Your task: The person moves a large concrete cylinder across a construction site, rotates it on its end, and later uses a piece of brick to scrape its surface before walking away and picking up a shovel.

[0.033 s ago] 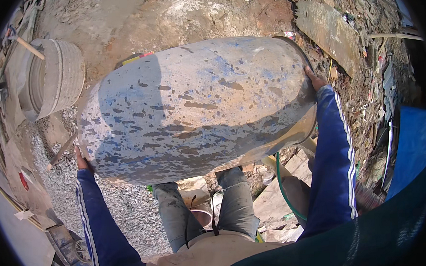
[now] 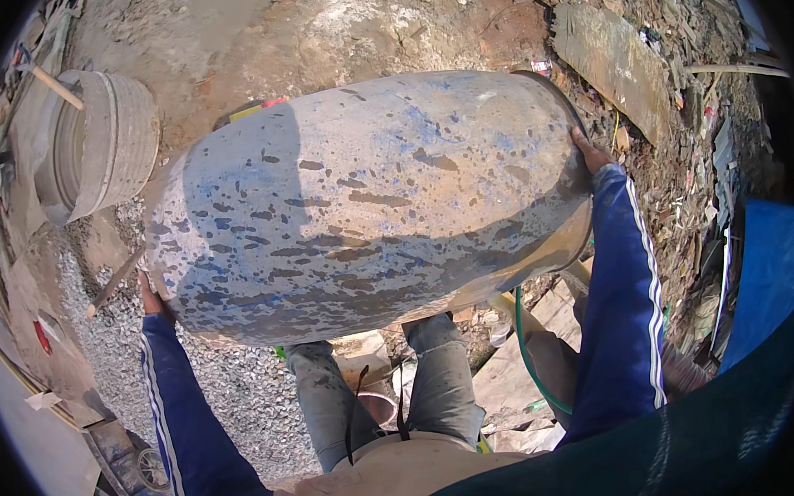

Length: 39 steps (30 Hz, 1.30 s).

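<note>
A large barrel point(image 2: 366, 195), greyish and spattered with dark wet blotches and blue patches, lies on its side across the space before my legs. My right hand point(image 2: 594, 152) grips the dark rim at its right end, the thumb side showing and the other fingers partly hidden behind the edge. At the lower left end, my left hand point(image 2: 151, 295) holds the barrel's edge, with most of its fingers out of sight. Both arms reach wide, one to each end. Whether the barrel touches the ground cannot be seen.
A dusty ribbed bucket point(image 2: 104, 143) with a wooden handle point(image 2: 55, 87) across it lies at the left. Grey gravel point(image 2: 225, 413) covers the ground near my left arm. A flat board point(image 2: 613, 66) and rubble lie at right, and a green hose point(image 2: 526, 358) curves below the barrel.
</note>
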Available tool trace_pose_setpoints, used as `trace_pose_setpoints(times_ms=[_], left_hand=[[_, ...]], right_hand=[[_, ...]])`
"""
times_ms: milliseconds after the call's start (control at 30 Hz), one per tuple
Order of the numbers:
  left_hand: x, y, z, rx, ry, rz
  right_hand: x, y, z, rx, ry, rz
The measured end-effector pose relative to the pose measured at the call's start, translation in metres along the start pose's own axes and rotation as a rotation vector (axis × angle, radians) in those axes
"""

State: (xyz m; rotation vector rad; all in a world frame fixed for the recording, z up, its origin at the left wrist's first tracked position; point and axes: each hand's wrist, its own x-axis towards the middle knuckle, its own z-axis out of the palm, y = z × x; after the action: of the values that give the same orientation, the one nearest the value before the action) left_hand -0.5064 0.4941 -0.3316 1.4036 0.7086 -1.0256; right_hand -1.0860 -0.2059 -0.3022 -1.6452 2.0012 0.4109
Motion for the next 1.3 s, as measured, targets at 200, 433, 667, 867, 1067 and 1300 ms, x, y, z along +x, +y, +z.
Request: trace_pose_setpoints(times_ms=[200,433,667,867,1067,1300], left_hand=[[0.114,0.013,-0.174,0.474,-0.052,0.21],[0.136,0.003,-0.153,0.264,-0.077,0.178],[0.075,0.023,-0.099,0.224,-0.026,0.151],[-0.017,0.046,0.092,0.226,-0.151,0.188],[-0.023,0.096,0.198,0.373,-0.184,0.289],[0.002,0.162,0.348,0.816,-0.299,0.683]], right_hand=[[-0.002,-0.011,0.002,0.061,-0.112,-0.007],[-0.002,0.004,0.002,0.098,0.046,-0.05],[-0.024,0.022,0.024,0.329,0.092,-0.15],[-0.024,0.174,0.016,0.185,0.047,0.055],[-0.054,0.266,0.045,0.378,0.024,0.045],[-0.126,0.308,0.096,0.686,0.021,0.346]])
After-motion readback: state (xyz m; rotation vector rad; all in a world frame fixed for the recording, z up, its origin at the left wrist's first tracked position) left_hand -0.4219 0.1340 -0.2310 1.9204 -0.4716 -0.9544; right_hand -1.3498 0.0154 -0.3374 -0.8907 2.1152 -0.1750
